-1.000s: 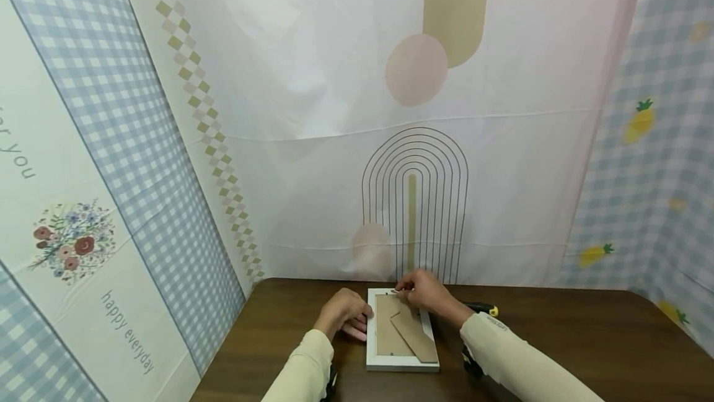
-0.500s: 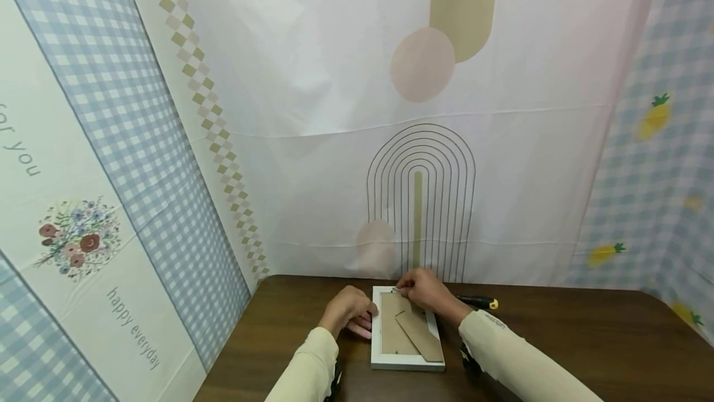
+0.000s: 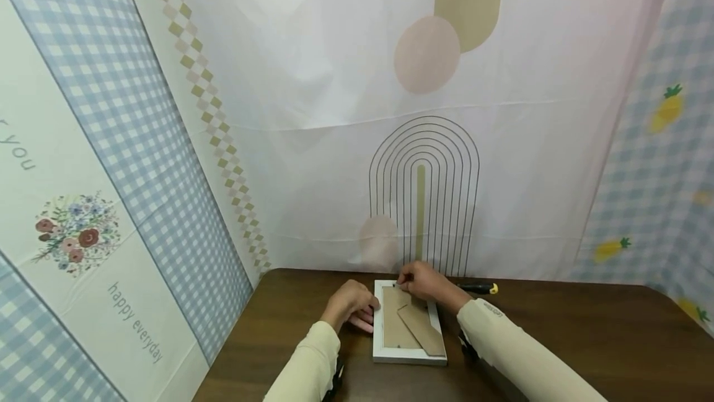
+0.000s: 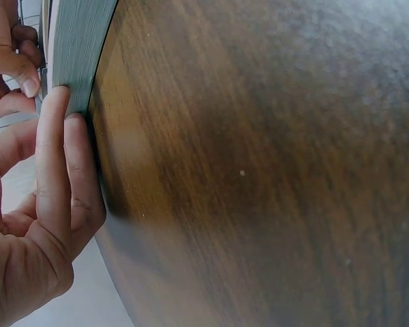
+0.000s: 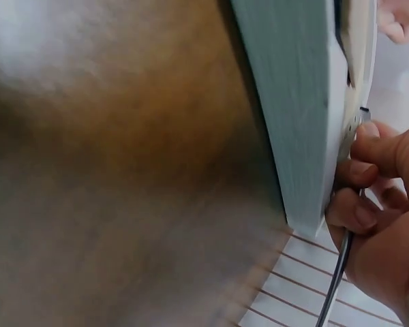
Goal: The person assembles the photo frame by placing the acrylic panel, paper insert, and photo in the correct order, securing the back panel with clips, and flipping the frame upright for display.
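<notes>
A white picture frame (image 3: 378,327) lies face down on the table, its brown backing board (image 3: 392,315) and slanted easel stand (image 3: 421,331) showing. My left hand (image 3: 351,304) is at the frame's left side; in the left wrist view its nearly straight fingers (image 4: 53,157) press the frame's edge (image 4: 78,51). At the far end, my right hand (image 3: 425,281) pinches a small, thin metal piece (image 5: 365,114) against the back of the frame. A slim dark line (image 5: 337,279) runs out below those fingers in the right wrist view. What the metal piece is I cannot tell.
A screwdriver (image 3: 478,288) with a black and yellow handle lies beyond the right forearm. The brown wooden table (image 3: 558,334) ends at a printed cloth (image 3: 312,197) hung behind it. A blue checked cloth (image 3: 167,160) hangs on the left.
The head view has shifted slightly, so the frame and hands appear a little higher and further right. Both hands keep their places on the frame; the right fingers move slightly at its far end.
</notes>
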Tool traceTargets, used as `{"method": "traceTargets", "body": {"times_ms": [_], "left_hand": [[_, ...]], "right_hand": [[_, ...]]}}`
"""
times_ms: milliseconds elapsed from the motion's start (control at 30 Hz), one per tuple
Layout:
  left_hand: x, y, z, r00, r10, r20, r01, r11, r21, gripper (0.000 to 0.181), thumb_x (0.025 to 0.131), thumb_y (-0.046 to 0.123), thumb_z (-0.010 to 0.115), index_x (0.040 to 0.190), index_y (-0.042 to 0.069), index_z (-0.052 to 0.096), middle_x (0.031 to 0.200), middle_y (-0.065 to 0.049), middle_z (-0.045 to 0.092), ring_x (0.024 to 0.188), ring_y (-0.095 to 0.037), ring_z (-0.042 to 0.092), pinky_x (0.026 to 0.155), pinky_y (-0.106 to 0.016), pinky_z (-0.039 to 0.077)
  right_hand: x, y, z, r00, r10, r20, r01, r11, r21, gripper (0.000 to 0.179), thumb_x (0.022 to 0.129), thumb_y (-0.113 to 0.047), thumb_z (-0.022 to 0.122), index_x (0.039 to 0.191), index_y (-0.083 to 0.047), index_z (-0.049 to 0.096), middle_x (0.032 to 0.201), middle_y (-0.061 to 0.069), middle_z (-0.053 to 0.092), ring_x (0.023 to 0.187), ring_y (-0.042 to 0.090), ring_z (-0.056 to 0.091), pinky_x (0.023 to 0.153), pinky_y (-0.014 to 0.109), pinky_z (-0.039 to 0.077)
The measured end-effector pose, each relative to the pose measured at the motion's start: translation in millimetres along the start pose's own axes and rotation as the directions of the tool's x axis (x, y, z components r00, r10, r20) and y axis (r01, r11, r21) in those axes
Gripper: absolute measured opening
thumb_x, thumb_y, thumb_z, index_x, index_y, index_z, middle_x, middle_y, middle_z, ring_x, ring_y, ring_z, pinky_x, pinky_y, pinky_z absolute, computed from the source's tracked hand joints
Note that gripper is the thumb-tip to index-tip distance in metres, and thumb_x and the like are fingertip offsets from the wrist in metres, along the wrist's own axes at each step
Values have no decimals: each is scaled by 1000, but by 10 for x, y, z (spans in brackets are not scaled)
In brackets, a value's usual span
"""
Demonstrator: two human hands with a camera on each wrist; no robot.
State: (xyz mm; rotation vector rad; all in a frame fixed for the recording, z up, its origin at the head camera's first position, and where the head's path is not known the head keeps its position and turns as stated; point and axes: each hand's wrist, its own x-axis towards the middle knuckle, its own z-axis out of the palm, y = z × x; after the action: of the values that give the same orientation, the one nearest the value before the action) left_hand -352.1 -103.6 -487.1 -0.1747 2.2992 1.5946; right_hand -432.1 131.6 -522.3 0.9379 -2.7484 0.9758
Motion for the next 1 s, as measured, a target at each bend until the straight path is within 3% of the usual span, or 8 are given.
{"method": "traceTargets", "body": {"times_ms": [67, 333, 600, 700, 867, 1000], "left_hand": [[16, -6, -3, 1000, -2, 5, 2, 1000, 4, 9, 94, -1, 78, 97, -1, 70, 96, -25, 73, 74, -34, 81, 66, -42, 76], [24, -2, -20, 999, -28, 23, 27, 1000, 7, 10, 94, -2, 78, 98, -1, 69, 94, -23, 73, 74, -35, 82, 68, -43, 77], [12, 45, -23, 999, -13, 29, 13, 1000, 2, 15, 91, -7, 78, 91, 2, 66, 85, -17, 72, 67, -30, 79, 66, -41, 76], [10, 53, -28, 1000, -13, 20, 13, 1000, 16, 14, 91, -6, 79, 92, 1, 67, 86, -18, 73, 66, -32, 81, 64, -40, 76], [16, 36, -39, 1000, -18, 25, 18, 1000, 20, 10, 92, -5, 78, 95, -2, 70, 92, -22, 74, 69, -34, 82, 65, -40, 76], [17, 35, -48, 999, -21, 39, 21, 1000, 11, 10, 93, -5, 78, 98, -3, 70, 95, -22, 73, 71, -36, 83, 66, -41, 76]], "right_hand": [[-39, -202, -119, 999, 19, 45, -19, 1000, 4, 10, 96, 3, 76, 93, -5, 82, 96, 7, 81, 82, 8, 62, 70, 26, 58], [-7, -164, -154, 994, -5, 113, 0, 999, 38, 12, 99, 3, 75, 95, -5, 84, 98, 7, 83, 83, 5, 62, 71, 22, 57], [12, -109, -144, 993, -71, 90, 71, 997, 6, 17, 97, 4, 76, 88, -9, 80, 94, 2, 79, 84, 5, 59, 72, 21, 55], [15, 20, -84, 991, -121, 59, 120, 993, 16, 20, 97, 3, 75, 86, -14, 77, 93, -1, 74, 84, 8, 58, 72, 23, 54], [105, 451, 141, 971, -238, 9, 238, 971, 10, 26, 93, 3, 74, 84, -21, 72, 92, -5, 67, 82, 8, 55, 67, 22, 49], [136, 584, 226, 969, -248, 12, 248, 969, 2, 32, 94, 4, 72, 82, -26, 69, 92, -9, 63, 80, 7, 52, 67, 20, 47]]}}
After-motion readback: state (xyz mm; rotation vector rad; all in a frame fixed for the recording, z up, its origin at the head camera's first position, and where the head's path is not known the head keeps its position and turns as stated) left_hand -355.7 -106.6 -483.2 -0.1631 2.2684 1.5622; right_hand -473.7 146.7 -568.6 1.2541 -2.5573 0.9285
